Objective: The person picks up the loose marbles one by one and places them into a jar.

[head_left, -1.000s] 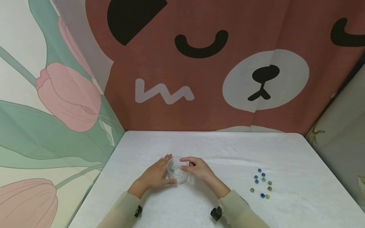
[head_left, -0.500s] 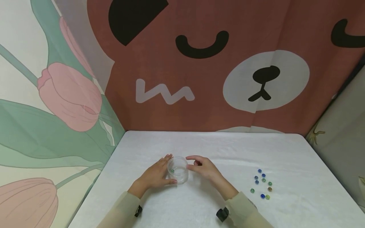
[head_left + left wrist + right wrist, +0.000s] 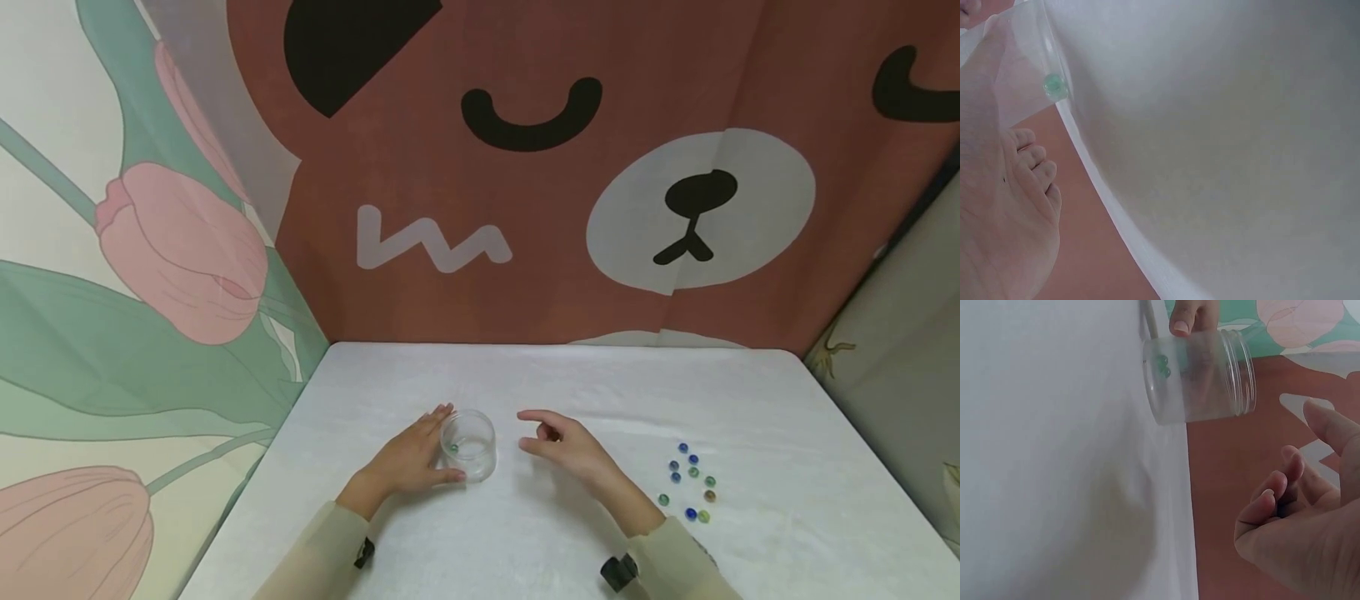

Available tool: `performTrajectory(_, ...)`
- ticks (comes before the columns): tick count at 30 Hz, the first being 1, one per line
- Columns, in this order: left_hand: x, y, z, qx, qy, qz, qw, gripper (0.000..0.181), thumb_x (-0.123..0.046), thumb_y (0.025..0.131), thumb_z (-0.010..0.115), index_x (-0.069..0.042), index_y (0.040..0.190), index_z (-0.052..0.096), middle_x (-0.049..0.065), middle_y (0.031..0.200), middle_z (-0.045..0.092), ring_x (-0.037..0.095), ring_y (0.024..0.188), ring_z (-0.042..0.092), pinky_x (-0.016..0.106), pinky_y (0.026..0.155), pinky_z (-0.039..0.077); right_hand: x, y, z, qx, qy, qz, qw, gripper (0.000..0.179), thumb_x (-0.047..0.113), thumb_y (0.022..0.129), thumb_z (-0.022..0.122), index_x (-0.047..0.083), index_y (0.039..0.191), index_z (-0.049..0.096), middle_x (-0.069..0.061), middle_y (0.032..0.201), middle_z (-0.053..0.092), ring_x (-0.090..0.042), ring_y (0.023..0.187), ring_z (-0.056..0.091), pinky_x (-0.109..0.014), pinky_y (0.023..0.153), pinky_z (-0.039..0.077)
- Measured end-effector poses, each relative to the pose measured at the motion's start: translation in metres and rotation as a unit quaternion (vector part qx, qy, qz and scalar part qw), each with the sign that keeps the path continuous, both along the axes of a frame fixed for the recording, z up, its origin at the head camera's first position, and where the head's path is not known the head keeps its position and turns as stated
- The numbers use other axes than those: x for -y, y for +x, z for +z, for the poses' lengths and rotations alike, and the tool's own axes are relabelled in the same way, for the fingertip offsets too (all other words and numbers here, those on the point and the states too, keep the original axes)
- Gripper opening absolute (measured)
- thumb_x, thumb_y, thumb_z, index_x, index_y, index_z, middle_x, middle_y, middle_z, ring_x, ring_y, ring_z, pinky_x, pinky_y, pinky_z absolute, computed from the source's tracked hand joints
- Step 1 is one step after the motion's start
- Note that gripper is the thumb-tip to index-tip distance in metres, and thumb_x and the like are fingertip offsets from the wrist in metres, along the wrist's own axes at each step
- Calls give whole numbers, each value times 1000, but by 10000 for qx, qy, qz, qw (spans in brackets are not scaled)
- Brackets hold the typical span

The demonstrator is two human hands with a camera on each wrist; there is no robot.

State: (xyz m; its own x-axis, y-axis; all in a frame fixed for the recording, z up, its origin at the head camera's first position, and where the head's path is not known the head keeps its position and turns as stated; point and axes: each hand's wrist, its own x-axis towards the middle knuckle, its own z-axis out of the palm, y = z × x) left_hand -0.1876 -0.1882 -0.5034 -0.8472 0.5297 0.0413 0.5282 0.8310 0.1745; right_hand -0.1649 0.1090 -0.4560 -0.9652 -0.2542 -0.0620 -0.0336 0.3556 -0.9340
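Observation:
A clear round plastic jar (image 3: 480, 462) stands on the table, a green marble (image 3: 453, 448) at its bottom. My left hand (image 3: 408, 454) holds the jar's left side, with the thumb at the front and the fingers behind. Through the jar's wall the marble (image 3: 1054, 86) shows in the left wrist view. To the right of the jar, apart from it, my right hand (image 3: 566, 446) is raised with index finger and thumb spread. Its other fingers curl toward the palm. A dark patch (image 3: 1282, 508) shows there, and I cannot tell what it is.
Several loose glass marbles (image 3: 693, 472), blue, green, yellowish and brown, lie on the right side of the white-covered table (image 3: 390, 375). A brown bear-print cloth (image 3: 540, 300) hangs behind the table's far edge.
My right hand has moved from over the jar's mouth to the right, clear of the jar, and its thumb and index finger have spread wider. My left hand and the jar stay in place.

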Motion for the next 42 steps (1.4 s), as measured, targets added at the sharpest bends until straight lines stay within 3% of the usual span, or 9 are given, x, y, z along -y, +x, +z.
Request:
performTrajectory(13,1,-1,0,42,-3,-15,10000,107,-78,75,46,-10,150,15,2,156,15,19,143,16,36,117,19,-33,12,-3,-4,141,-29,9999,47,27,78,75,20,122,60,-3,80,50,-15,73,47,-21,59,41)
performTrajectory(21,-1,0,5,128,-26,8,9999,107,-77,75,49,-11,150,14,0,156,15,18,143,16,36,117,19,-57,25,-2,-132,238,159,9995,46,33,82,71,20,124,57,-5,88,51,-15,76,49,-21,62,43)
performTrajectory(36,0,0,1,-89,-17,-94,9999,106,-77,75,49,-9,150,16,2,156,17,19,143,18,37,116,21,-106,49,-6,4,530,-306,9981,51,42,81,69,26,127,54,-5,92,49,-12,79,50,-21,64,43)
performTrajectory(42,0,1,2,2,-52,-36,10000,107,-77,75,48,-9,150,14,1,157,14,18,143,15,36,117,20,-125,58,-5,44,604,-486,9970,50,45,82,67,28,127,53,-4,95,49,-10,80,50,-21,64,42)
